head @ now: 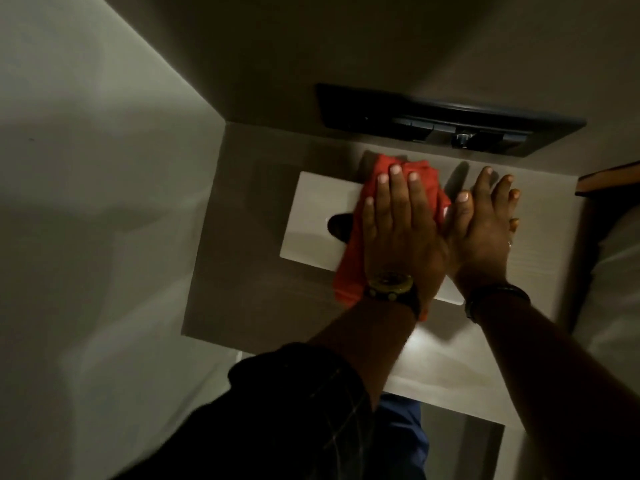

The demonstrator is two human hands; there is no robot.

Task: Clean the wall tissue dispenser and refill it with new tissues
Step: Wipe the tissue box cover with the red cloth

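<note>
Both hands flat: left hand (398, 220) presses red cloth (349, 258) onto dispenser (311, 216).

A dark control panel (450, 121) sits far on the wall, with a wooden edge (609, 178) at the right.

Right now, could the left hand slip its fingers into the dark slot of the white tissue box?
Probably yes. The left hand lies flat on the red cloth, which covers part of the slot. The slot's left end is bare, a short slide away.
</note>
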